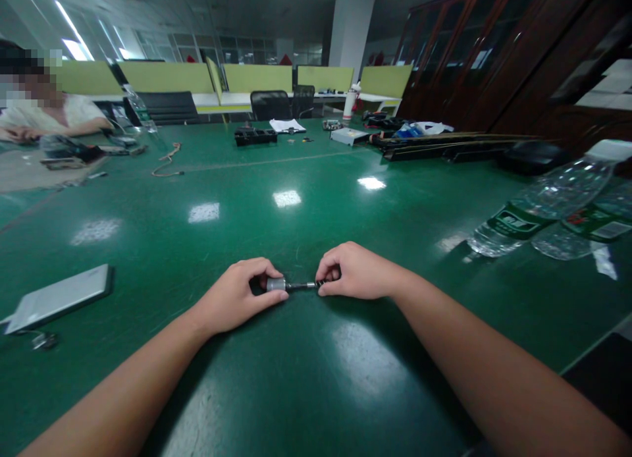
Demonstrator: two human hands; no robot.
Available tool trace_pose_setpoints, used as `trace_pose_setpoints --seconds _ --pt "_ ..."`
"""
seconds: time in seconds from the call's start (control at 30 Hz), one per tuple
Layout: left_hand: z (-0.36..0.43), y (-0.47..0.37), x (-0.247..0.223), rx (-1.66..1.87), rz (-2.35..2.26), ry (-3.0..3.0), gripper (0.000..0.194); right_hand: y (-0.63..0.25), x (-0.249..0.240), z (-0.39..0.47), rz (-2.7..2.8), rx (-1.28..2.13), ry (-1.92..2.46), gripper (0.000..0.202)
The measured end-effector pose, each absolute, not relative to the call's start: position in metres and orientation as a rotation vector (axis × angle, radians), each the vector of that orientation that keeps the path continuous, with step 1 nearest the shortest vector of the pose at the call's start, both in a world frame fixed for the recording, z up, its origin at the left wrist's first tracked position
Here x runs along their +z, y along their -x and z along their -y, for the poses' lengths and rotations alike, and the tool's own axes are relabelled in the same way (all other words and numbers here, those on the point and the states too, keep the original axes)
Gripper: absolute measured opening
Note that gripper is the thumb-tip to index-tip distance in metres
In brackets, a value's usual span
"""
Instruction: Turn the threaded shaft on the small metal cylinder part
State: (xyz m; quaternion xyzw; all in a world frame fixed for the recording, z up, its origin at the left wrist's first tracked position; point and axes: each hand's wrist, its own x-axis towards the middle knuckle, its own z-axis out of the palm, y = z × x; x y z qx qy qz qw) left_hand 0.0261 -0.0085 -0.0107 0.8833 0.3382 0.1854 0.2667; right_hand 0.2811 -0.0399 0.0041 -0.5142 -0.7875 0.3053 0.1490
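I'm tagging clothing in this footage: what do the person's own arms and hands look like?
The left hand and right hand are bare, without gloves. Both forearms are bare as far as they show, with no sleeve, watch or bracelet in view.

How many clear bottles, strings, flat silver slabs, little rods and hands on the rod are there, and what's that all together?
Clear bottles: 3
Tan string: 1
Flat silver slab: 1
Little rod: 1
Hands on it, left hand and right hand: 2
Total: 8
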Motion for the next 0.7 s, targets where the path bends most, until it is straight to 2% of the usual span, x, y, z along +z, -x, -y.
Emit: trace_pose_setpoints --seconds 0.33,0.53,0.7 --pt "0.009 -0.028 -0.009 0.473 -0.922 -2.38 0.022 -0.273 -0.001 0.042 2.256 0.933 1.337 0.021" --pt "0.01 -0.028 -0.01 0.47 -0.897 -2.423 0.023 -0.258 -0.007 0.045 2.346 0.656 1.264 0.016" --pt "0.009 -0.027 -0.01 0.473 -0.925 -2.417 0.024 -0.25 -0.011 0.045 2.331 0.58 1.288 0.015"
